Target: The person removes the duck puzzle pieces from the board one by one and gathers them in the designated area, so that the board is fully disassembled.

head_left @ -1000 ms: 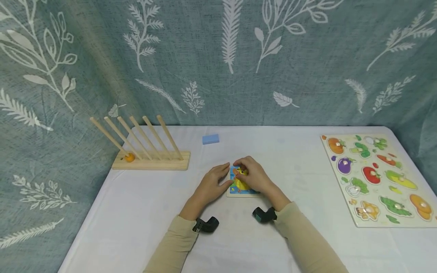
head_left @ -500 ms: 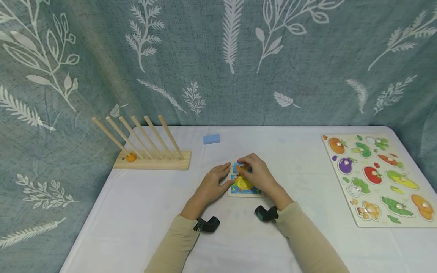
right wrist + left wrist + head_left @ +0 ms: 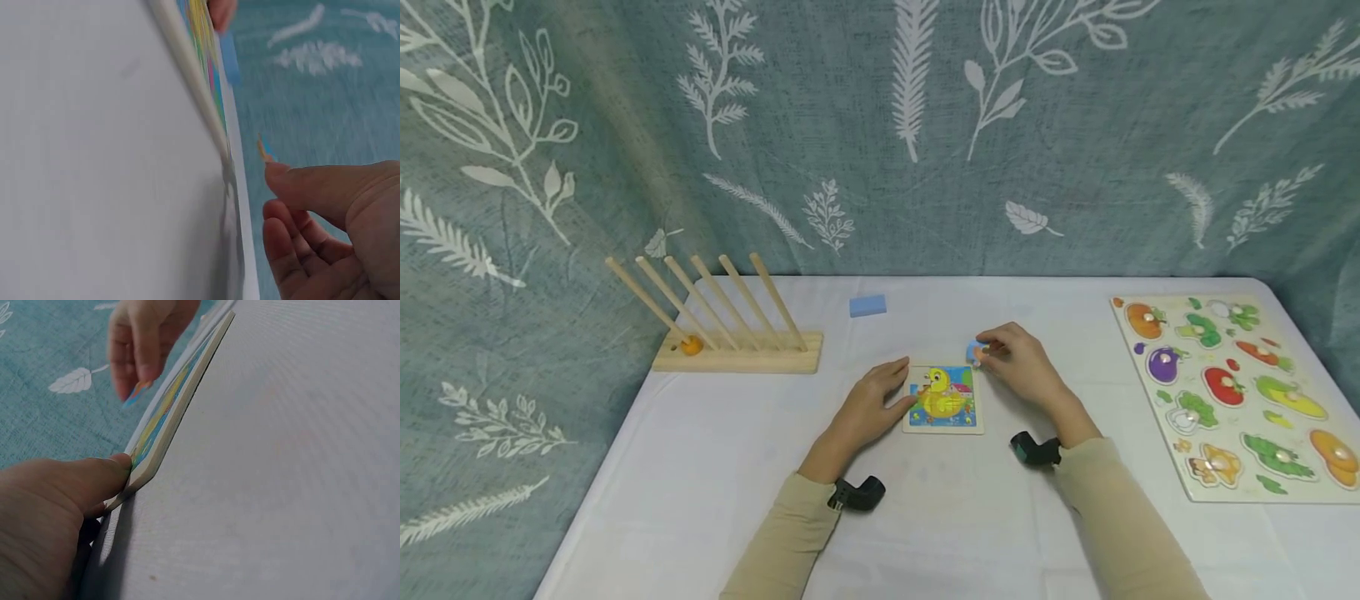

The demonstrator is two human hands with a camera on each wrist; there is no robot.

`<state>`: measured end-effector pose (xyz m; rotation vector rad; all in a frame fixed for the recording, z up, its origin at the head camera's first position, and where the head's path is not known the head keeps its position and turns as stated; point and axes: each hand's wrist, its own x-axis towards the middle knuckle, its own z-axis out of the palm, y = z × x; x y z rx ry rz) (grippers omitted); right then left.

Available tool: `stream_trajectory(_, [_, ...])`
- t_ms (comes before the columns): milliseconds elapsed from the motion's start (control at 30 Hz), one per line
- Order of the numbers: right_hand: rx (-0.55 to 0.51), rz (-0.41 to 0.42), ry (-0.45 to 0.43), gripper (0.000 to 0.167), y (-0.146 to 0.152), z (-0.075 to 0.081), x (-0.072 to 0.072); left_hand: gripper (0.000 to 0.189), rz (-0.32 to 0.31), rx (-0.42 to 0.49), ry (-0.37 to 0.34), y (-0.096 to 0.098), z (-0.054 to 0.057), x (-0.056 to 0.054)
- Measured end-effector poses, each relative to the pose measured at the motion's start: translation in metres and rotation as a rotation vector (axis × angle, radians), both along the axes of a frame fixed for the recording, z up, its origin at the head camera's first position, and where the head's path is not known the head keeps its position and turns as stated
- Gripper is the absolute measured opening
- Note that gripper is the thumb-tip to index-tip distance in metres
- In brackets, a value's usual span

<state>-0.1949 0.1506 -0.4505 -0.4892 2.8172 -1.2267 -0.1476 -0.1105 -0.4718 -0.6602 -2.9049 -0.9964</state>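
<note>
A small jigsaw puzzle (image 3: 943, 404) with a yellow duck on blue lies on the white table; a pale bare patch shows at its upper left. My left hand (image 3: 868, 404) holds its left edge, the thumb (image 3: 103, 478) at the rim in the left wrist view. Right of the puzzle's upper corner, my right hand (image 3: 1018, 362) pinches a small blue and orange puzzle piece (image 3: 974, 353) between thumb and fingers. In the right wrist view, only an edge of that puzzle piece (image 3: 265, 149) shows past the thumb.
A blue block (image 3: 868, 306) lies behind the puzzle. At the left stands a wooden peg rack (image 3: 745, 358) with an orange bead (image 3: 692, 345) at one peg's foot. A vegetable knob puzzle board (image 3: 1217, 433) lies at the right. A patterned curtain (image 3: 850, 125) hangs behind the table.
My right hand has lifted away from the puzzle and moved right with the blue and orange puzzle piece, uncovering the duck picture. My left hand stays at the left edge.
</note>
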Motion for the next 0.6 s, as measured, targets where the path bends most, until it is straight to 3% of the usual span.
stream_trajectory(267, [0.053,-0.067,-0.043,0.034,0.039,-0.006,-0.007,0.056,0.004,0.011,0.003,-0.001,-0.002,0.0])
stream_trajectory(600, [0.058,-0.065,-0.053,0.031,0.053,-0.011,-0.014,0.057,0.01,0.008,-0.025,0.0,-0.001,0.0])
